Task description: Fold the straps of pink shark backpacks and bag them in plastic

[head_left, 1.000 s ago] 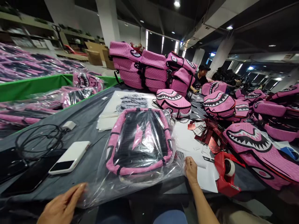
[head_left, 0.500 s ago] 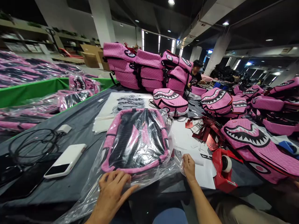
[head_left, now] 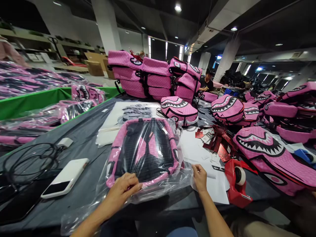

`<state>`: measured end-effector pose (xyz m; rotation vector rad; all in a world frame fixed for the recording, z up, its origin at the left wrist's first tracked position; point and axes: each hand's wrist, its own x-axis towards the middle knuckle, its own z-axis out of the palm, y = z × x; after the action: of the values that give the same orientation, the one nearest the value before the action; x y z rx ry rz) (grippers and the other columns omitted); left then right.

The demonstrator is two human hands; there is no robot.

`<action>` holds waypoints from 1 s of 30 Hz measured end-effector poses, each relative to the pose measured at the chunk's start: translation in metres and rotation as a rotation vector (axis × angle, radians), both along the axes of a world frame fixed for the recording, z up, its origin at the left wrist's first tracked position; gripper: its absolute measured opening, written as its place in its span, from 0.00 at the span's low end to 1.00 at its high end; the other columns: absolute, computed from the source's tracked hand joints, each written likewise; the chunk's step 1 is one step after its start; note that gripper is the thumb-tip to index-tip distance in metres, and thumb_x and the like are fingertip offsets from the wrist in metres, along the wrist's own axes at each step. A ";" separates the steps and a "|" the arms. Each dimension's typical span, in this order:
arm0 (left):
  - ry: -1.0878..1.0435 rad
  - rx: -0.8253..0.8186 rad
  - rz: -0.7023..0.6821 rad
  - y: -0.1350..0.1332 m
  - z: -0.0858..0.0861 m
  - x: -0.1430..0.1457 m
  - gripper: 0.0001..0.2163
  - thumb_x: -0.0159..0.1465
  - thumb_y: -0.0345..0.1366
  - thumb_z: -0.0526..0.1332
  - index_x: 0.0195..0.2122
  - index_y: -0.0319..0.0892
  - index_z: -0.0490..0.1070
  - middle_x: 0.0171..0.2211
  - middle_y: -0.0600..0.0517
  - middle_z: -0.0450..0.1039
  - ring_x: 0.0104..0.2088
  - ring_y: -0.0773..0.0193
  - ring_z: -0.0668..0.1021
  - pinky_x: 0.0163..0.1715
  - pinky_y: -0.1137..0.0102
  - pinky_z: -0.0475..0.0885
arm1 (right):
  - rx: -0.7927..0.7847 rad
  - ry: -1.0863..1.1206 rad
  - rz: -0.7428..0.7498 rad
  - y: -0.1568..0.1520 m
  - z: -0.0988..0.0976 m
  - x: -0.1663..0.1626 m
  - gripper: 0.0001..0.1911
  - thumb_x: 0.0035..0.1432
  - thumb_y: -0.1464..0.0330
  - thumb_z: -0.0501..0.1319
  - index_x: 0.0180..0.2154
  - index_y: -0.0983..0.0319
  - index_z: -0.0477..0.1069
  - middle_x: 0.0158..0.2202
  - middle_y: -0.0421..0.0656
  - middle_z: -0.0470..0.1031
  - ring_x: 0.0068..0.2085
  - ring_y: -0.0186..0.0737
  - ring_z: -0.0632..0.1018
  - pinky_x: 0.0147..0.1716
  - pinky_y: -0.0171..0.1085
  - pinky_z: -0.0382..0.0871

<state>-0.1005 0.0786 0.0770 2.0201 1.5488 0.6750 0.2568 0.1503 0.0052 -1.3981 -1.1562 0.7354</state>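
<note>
Power bank [head_left: 64, 177], probably, near bagged backpack [head_left: 143, 151]

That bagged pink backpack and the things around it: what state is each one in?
Pink-and-black backpack: lying flat inside the bag
Clear plastic bag: loose, wrinkled around the backpack
Left hand: on the bag at the backpack's lower edge
Right hand: at the bag's edge
Red tape dispenser: upright, roll loaded
Pink shark-mouth backpack: unbagged
Black cable: loosely coiled

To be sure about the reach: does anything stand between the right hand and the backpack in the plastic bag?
Only its own wrapping: a loose stretch of the clear plastic bag lies between the right hand and the pink-and-black backpack. No other object is visible in that gap.
</note>
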 end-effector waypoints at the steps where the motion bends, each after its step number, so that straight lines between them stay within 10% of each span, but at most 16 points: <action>1: -0.005 -0.027 0.002 0.001 0.000 0.000 0.25 0.66 0.59 0.50 0.21 0.46 0.66 0.26 0.52 0.69 0.33 0.58 0.72 0.36 0.64 0.67 | -0.008 -0.001 -0.013 0.003 -0.001 -0.002 0.32 0.49 0.37 0.62 0.24 0.59 0.67 0.19 0.34 0.61 0.22 0.33 0.62 0.22 0.34 0.59; 7: -0.012 -0.033 0.007 -0.001 -0.005 -0.001 0.25 0.65 0.60 0.49 0.20 0.46 0.65 0.25 0.52 0.69 0.32 0.58 0.72 0.37 0.64 0.67 | -0.029 -0.046 -0.071 -0.014 0.020 0.020 0.33 0.50 0.35 0.60 0.27 0.60 0.71 0.20 0.38 0.68 0.23 0.38 0.69 0.25 0.36 0.65; 17: -0.044 -0.064 0.034 0.001 -0.006 0.001 0.26 0.61 0.63 0.50 0.21 0.47 0.68 0.26 0.51 0.69 0.35 0.54 0.73 0.40 0.59 0.67 | -0.170 -0.545 -0.677 -0.120 0.083 0.215 0.43 0.37 0.29 0.59 0.30 0.63 0.78 0.29 0.51 0.78 0.28 0.46 0.75 0.31 0.43 0.69; 23: -0.054 0.002 -0.004 0.001 -0.021 -0.003 0.25 0.64 0.60 0.50 0.22 0.47 0.68 0.25 0.52 0.70 0.34 0.57 0.72 0.38 0.61 0.66 | -0.297 -0.103 -0.529 -0.117 0.064 0.207 0.39 0.29 0.36 0.67 0.28 0.65 0.80 0.26 0.47 0.79 0.27 0.45 0.76 0.23 0.38 0.68; 30: -0.002 0.091 0.008 0.008 -0.026 0.000 0.26 0.66 0.61 0.50 0.20 0.47 0.68 0.24 0.53 0.70 0.32 0.58 0.73 0.36 0.63 0.68 | -0.239 -0.172 -0.560 -0.116 0.069 0.195 0.32 0.31 0.38 0.67 0.22 0.61 0.75 0.22 0.50 0.76 0.22 0.44 0.73 0.21 0.41 0.66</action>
<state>-0.1008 0.0862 0.0512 2.0801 1.5512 0.7632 0.4521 0.0340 0.0740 -1.9066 -0.7556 0.3630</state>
